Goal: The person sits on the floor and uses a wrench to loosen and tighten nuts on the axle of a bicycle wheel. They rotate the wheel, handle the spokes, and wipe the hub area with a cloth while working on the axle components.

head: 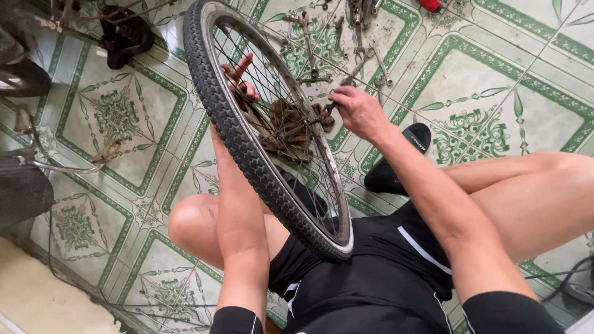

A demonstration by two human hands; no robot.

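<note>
A bicycle wheel [235, 133] with a black knobby tyre and a silver rim stands upright on my lap, between my bare knees. A brown rag [284, 127] is bunched around its hub among the spokes. My left hand [240, 77] reaches behind the wheel from the left, fingers showing through the spokes near the rag. My right hand [359, 111] is on the right side, closed around the hub end at the wheel's axle [326, 112]. What exactly its fingers pinch is hidden.
Several wrenches and metal tools [346, 43] lie on the patterned green and white tiled floor beyond the wheel. A black shoe [396, 164] is on my right foot. A bicycle frame and pedal [124, 37] stand at upper left; cables [566, 278] trail at lower right.
</note>
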